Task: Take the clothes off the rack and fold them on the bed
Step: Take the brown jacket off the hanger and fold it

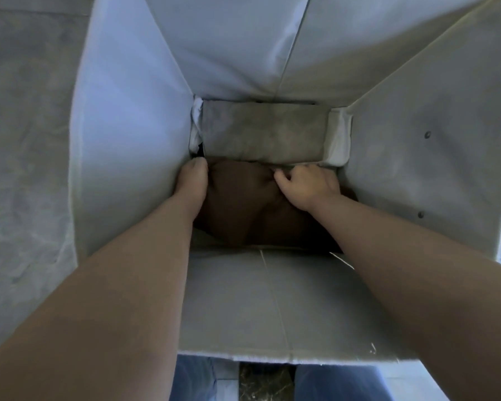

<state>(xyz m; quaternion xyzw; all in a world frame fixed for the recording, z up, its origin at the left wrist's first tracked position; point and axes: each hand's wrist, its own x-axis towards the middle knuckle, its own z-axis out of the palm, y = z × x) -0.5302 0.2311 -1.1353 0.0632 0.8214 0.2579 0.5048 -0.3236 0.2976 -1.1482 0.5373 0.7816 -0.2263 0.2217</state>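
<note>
I look straight down into a tall grey fabric bin [272,299]. A dark brown garment [243,204] lies bunched at its bottom. My left hand [193,180] reaches down along the bin's left wall, its fingers at the garment's far left edge, fingertips hidden in the fabric. My right hand [307,183] lies on the garment's far right part with fingers curled into the cloth. Behind the garment a grey flat panel [263,131] covers the far half of the bin's floor.
The bin's walls [128,125] rise steeply on all sides and close in both forearms. White folded corners [340,137] show at the bottom. Blue trouser legs [330,383] and a dark marbled floor [266,380] appear below the bin's near rim.
</note>
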